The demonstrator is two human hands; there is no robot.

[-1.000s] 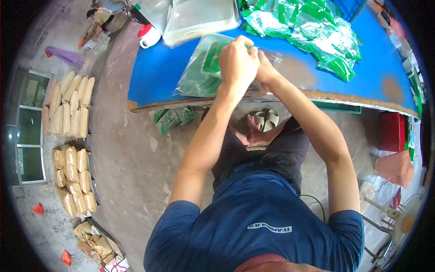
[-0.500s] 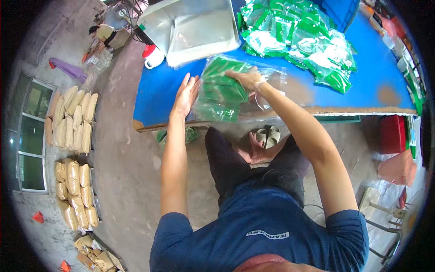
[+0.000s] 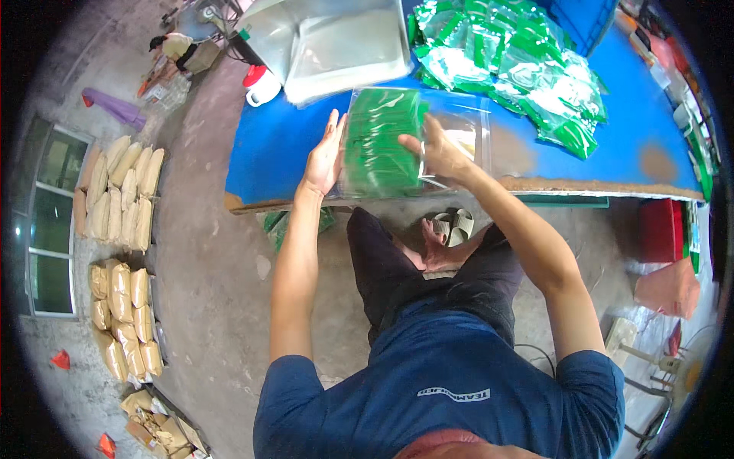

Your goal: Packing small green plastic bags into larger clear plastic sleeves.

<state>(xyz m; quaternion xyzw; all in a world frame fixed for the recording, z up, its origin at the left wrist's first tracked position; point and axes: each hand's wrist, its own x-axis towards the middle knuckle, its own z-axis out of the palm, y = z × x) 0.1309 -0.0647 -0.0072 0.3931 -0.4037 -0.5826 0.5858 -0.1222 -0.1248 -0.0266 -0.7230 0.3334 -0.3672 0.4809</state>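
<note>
A clear plastic bag [image 3: 480, 130] lies flat at the near edge of the blue table. In its left part is a neat layer of flat green packets [image 3: 382, 141]. My left hand [image 3: 327, 159] stands on edge along the bag's left side, fingers stretched out and together. My right hand [image 3: 445, 153] is at the right side of the green packets, its thumb spread over them and its fingers extended, partly blurred. Neither hand is wrapped round anything.
Behind the bag sits a metal tray [image 3: 348, 57], with a red-lidded white jug [image 3: 262, 86] to its left. A heap of green-and-clear packets [image 3: 527, 73] covers the back right. Below the table edge are slippers [image 3: 460, 227] and a red bin [image 3: 662, 229]. A person [image 3: 180, 50] works far left.
My right hand has moved from on top of the green packets to their right side. The packets now lie straighter and squarer. My left hand has shifted slightly right.
</note>
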